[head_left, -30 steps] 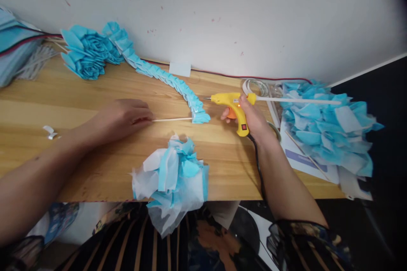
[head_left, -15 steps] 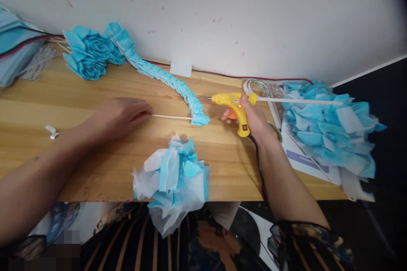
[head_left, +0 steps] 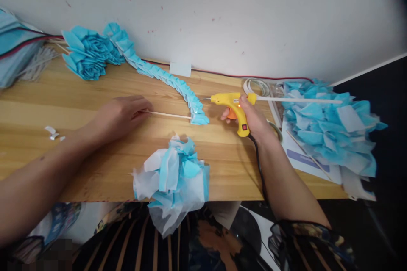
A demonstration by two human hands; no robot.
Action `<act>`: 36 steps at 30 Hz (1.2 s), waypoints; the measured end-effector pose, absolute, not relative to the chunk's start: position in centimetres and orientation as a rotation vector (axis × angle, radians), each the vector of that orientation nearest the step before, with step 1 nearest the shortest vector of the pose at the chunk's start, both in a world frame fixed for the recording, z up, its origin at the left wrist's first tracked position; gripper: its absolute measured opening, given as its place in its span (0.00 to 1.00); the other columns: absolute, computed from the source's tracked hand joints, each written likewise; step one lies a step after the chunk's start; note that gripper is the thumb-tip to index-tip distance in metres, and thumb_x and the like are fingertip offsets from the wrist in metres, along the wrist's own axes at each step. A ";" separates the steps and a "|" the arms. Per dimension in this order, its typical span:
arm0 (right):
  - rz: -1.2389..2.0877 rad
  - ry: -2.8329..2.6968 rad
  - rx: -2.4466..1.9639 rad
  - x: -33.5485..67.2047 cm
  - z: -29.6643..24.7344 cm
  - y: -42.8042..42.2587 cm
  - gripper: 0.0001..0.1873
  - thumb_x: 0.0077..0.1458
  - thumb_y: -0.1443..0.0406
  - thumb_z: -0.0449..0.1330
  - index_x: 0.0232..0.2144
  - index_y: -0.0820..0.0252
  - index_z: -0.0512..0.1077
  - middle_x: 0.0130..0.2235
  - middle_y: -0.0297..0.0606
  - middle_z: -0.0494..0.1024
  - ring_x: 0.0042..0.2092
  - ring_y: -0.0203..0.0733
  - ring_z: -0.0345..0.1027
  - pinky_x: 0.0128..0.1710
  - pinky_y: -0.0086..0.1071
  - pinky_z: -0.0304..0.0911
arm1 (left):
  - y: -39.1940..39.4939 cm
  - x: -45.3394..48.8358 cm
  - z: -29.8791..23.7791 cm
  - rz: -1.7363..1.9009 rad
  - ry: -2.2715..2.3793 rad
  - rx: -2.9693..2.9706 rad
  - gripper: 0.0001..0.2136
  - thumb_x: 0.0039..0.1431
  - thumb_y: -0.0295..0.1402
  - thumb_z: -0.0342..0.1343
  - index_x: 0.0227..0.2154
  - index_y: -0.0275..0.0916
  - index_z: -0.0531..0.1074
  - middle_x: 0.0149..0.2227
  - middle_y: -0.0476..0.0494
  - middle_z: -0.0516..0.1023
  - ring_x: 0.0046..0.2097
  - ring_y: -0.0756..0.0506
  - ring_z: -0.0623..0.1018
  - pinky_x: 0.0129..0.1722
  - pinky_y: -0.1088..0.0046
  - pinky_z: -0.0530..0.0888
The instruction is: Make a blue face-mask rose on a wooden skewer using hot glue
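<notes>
My left hand [head_left: 127, 112] is closed on one end of a thin wooden stick [head_left: 170, 115]. The stick's other end meets the near end of a long pleated blue strip [head_left: 173, 82], which curves back across the table to the wall. In my right hand [head_left: 254, 120] is a yellow hot glue gun [head_left: 232, 100], its small light glowing orange. A finger lies at its orange trigger, and a long white glue stick [head_left: 299, 100] juts from its back. The nozzle points left, just beside the strip's near end and apart from it.
Crumpled blue and white pieces [head_left: 174, 173] overhang the front edge. Rolled blue flowers [head_left: 90, 53] lie at the back left, near a folded blue stack [head_left: 19, 51]. At right, a large blue heap [head_left: 330, 131] covers part of a sheet of paper. Tape rolls [head_left: 259, 88] stand near the wall.
My left hand has shifted up very slightly with the stick, uncovering a small white scrap by the wrist. The glue gun is almost still.
</notes>
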State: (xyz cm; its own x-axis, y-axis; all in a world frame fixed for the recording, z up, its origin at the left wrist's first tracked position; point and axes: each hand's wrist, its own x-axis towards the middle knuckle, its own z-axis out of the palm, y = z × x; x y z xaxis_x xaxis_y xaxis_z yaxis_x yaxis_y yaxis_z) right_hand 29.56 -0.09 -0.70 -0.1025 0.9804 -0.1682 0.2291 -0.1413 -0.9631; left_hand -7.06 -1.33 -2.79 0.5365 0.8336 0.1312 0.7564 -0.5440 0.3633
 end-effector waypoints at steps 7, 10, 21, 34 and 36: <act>1.348 -1.439 -1.396 29.9 -0.8 -0.2 0.37 0.50 0.29 0.57 0.28 0.55 0.76 0.29 0.41 0.82 0.31 0.43 0.76 0.33 0.37 0.72 | -1.0 -7.2 -2.6 0.439 1.135 2.647 0.18 0.74 0.36 0.45 0.34 0.36 0.77 0.37 0.42 0.77 0.38 0.46 0.76 0.39 0.72 0.68; 1.353 -1.445 -1.358 29.8 -0.8 -0.2 0.35 0.53 0.30 0.56 0.27 0.54 0.76 0.28 0.41 0.81 0.31 0.43 0.75 0.33 0.38 0.71 | -1.3 -7.0 -1.8 0.370 1.156 2.607 0.18 0.74 0.34 0.45 0.35 0.35 0.78 0.37 0.40 0.77 0.39 0.45 0.76 0.41 0.70 0.69; 1.374 -1.465 -1.332 29.1 -0.2 -1.0 0.34 0.51 0.31 0.60 0.27 0.55 0.76 0.27 0.41 0.80 0.28 0.42 0.72 0.34 0.39 0.70 | -1.2 -7.9 -1.2 0.331 1.128 2.572 0.18 0.73 0.34 0.46 0.35 0.36 0.80 0.37 0.41 0.78 0.38 0.46 0.76 0.39 0.71 0.67; 1.359 -1.440 -1.336 28.4 -1.3 -0.9 0.34 0.52 0.31 0.58 0.30 0.54 0.77 0.27 0.39 0.81 0.29 0.43 0.74 0.33 0.38 0.73 | -0.5 -9.3 -1.3 0.342 1.100 2.599 0.19 0.73 0.38 0.44 0.34 0.39 0.79 0.36 0.43 0.79 0.37 0.46 0.76 0.38 0.72 0.66; 1.359 -1.449 -1.305 28.4 -1.6 -0.9 0.34 0.53 0.32 0.58 0.31 0.54 0.77 0.28 0.39 0.81 0.29 0.43 0.74 0.33 0.37 0.73 | -0.4 -9.4 -1.3 0.320 1.113 2.602 0.18 0.73 0.36 0.45 0.34 0.39 0.79 0.36 0.43 0.79 0.37 0.46 0.76 0.38 0.72 0.66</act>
State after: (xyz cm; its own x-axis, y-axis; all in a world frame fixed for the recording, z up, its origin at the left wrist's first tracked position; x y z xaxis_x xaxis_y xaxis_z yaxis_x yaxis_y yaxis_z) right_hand 28.43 -0.90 -1.59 -0.2030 0.9719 -0.1187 0.1808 -0.0820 -0.9801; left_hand -9.39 -0.43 -1.35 0.6765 0.7312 0.0875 0.6663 -0.6583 0.3502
